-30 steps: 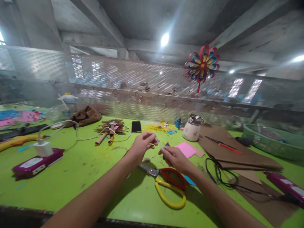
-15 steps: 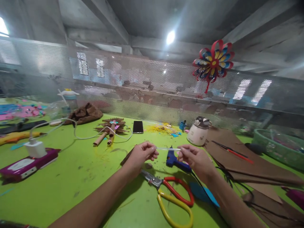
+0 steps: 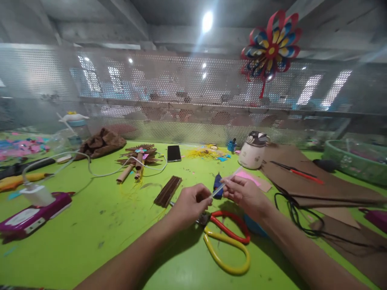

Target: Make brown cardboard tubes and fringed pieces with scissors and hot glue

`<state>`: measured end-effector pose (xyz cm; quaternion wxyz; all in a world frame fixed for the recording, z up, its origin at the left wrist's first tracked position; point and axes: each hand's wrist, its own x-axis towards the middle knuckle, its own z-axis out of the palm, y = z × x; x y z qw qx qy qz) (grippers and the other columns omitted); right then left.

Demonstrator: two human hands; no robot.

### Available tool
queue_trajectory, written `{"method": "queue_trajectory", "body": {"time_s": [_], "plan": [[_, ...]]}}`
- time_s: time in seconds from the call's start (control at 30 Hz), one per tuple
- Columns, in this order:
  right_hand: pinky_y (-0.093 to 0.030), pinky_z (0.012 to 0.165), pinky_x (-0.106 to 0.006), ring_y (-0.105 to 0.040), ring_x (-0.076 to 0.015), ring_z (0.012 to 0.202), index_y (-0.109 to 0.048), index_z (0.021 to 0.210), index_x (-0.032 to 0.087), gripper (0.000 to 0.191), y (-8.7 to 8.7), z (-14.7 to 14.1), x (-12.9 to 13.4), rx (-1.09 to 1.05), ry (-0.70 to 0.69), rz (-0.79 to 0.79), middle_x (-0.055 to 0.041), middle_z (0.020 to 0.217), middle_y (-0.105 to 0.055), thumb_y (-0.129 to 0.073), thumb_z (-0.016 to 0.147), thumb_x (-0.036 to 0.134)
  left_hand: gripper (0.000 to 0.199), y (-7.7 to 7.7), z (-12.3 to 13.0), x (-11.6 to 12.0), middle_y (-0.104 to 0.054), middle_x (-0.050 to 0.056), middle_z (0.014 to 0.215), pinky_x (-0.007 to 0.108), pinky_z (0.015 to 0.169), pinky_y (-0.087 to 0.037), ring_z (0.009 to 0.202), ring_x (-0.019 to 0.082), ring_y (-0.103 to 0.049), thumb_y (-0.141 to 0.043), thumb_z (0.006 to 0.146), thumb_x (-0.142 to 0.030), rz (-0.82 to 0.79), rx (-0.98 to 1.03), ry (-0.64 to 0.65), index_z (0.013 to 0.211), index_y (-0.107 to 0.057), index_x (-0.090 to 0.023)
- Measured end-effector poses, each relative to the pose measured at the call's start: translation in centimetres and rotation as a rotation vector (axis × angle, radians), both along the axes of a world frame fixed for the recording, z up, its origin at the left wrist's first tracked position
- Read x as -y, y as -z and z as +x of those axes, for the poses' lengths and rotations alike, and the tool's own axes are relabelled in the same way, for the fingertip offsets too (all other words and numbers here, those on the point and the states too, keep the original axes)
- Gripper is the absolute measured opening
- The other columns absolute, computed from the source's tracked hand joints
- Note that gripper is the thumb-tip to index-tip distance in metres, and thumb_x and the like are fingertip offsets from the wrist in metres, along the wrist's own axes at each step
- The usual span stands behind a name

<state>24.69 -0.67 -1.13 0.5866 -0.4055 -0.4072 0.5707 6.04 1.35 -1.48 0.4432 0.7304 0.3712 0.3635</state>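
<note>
A thin translucent glue stick (image 3: 226, 183) slants up to the right between my hands, above the table. My left hand (image 3: 193, 203) pinches its lower end, while the fingers of my right hand (image 3: 243, 191) close on it farther up. Behind the stick lies a blue glue gun (image 3: 217, 185), partly covered by my right hand. Scissors with one red and one yellow handle (image 3: 228, 251) rest just below my hands, their blades mostly hidden by my left hand. Left of that hand is a bundle of brown paper strips (image 3: 168, 191).
Brown paper sheets (image 3: 290, 173) and a black cable (image 3: 298, 219) cover the right side, near a white jug (image 3: 253, 151). Farther back are a phone (image 3: 173, 153) and a brown paper craft piece (image 3: 139, 157). A purple power strip (image 3: 39, 215) with a white charger sits at left.
The glue stick has gone from level to slanting, its right end higher. My hands have come closer together and sit slightly lower. The view has tilted down, and the brown strip bundle is now uncovered.
</note>
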Motion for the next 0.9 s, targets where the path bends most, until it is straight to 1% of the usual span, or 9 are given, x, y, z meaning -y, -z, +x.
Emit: {"method": "queue_trajectory", "body": {"time_s": [0.2, 0.37, 0.5, 0.57, 0.63, 0.73, 0.77, 0.83, 0.9], "plan": [[-0.048, 0.064, -0.025, -0.056, -0.0101, 0.062, -0.070, 0.080, 0.013, 0.022, 0.2, -0.3, 0.3, 0.064, -0.055, 0.050, -0.0027, 0.072, -0.063, -0.074, 0.071, 0.033, 0.017, -0.2, -0.2, 0.1, -0.064, 0.006, 0.068, 0.025, 0.056, -0.041, 0.062, 0.014, -0.056, -0.059, 0.079, -0.029, -0.040, -0.064, 0.077, 0.082, -0.063, -0.013], [-0.047, 0.065, -0.026, -0.055, -0.0098, 0.062, -0.069, 0.079, 0.014, 0.021, 0.2, -0.4, 0.4, 0.089, -0.061, 0.071, -0.0014, 0.073, -0.063, -0.073, 0.073, 0.034, 0.018, -0.1, 0.0, 0.3, -0.062, 0.004, 0.066, 0.024, 0.054, -0.040, 0.058, 0.013, -0.054, -0.058, 0.080, -0.032, -0.111, -0.032, 0.097, 0.080, -0.062, -0.014], [-0.047, 0.062, -0.025, -0.055, -0.0104, 0.060, -0.067, 0.076, 0.014, 0.026, 0.1, -0.7, 0.4, 0.167, -0.018, 0.082, -0.0007, 0.067, -0.061, -0.072, 0.072, 0.039, 0.018, 0.0, 0.1, 0.3, -0.061, 0.004, 0.064, 0.023, 0.051, -0.038, 0.054, 0.011, -0.052, -0.059, 0.079, -0.032, -0.155, 0.001, 0.109, 0.076, -0.060, -0.015], [-0.047, 0.060, -0.027, -0.055, -0.0114, 0.057, -0.065, 0.072, 0.013, 0.031, 0.0, -0.4, 0.2, 0.246, 0.074, 0.101, -0.0015, 0.065, -0.061, -0.067, 0.075, 0.044, 0.019, 0.0, 0.2, 0.3, -0.060, 0.004, 0.062, 0.022, 0.048, -0.037, 0.051, 0.011, -0.051, -0.060, 0.079, -0.034, -0.221, 0.045, 0.124, 0.076, -0.059, -0.015], [-0.046, 0.057, -0.028, -0.054, -0.0124, 0.054, -0.064, 0.074, 0.014, 0.033, -0.2, 0.1, 0.0, 0.369, 0.265, 0.179, -0.0015, 0.063, -0.060, -0.060, 0.081, 0.046, 0.021, -0.1, 0.1, 0.3, -0.060, 0.004, 0.062, 0.022, 0.047, -0.037, 0.050, 0.010, -0.051, -0.061, 0.077, -0.035, -0.300, 0.094, 0.128, 0.076, -0.058, -0.015], [-0.047, 0.061, -0.029, -0.055, -0.0145, 0.060, -0.064, 0.097, 0.016, 0.024, -0.2, 0.9, -0.1, 0.629, 0.529, 0.438, -0.0006, 0.067, -0.059, -0.055, 0.086, 0.034, 0.024, -0.3, 0.0, 0.2, -0.061, 0.005, 0.064, 0.022, 0.047, -0.037, 0.050, 0.010, -0.053, -0.064, 0.075, -0.037, -0.372, 0.134, 0.108, 0.076, -0.057, -0.015], [-0.048, 0.064, -0.030, -0.056, -0.0157, 0.065, -0.063, 0.105, 0.017, 0.024, -0.1, 1.0, -0.1, 0.749, 0.526, 0.535, -0.0015, 0.071, -0.059, -0.053, 0.087, 0.029, 0.025, -0.4, 0.0, 0.2, -0.062, 0.005, 0.064, 0.021, 0.046, -0.037, 0.051, 0.010, -0.053, -0.064, 0.075, -0.038, -0.383, 0.134, 0.104, 0.077, -0.057, -0.014], [-0.047, 0.069, -0.031, -0.057, -0.0179, 0.074, -0.062, 0.113, 0.019, 0.029, 0.2, 0.8, 0.1, 1.024, 0.396, 0.684, -0.0047, 0.081, -0.060, -0.048, 0.088, 0.020, 0.025, -0.5, 0.0, 0.4, -0.062, 0.006, 0.066, 0.020, 0.044, -0.035, 0.051, 0.010, -0.054, -0.065, 0.074, -0.038, -0.393, 0.129, 0.109, 0.078, -0.057, -0.014], [-0.046, 0.068, -0.032, -0.056, -0.0201, 0.078, -0.064, 0.112, 0.018, 0.030, 0.4, 0.3, 0.5, 1.266, 0.272, 0.738, -0.0078, 0.085, -0.059, -0.044, 0.089, 0.017, 0.025, -0.8, 0.1, 0.7, -0.062, 0.005, 0.066, 0.019, 0.044, -0.035, 0.051, 0.009, -0.053, -0.064, 0.075, -0.037, -0.401, 0.140, 0.130, 0.078, -0.057, -0.014]]}}
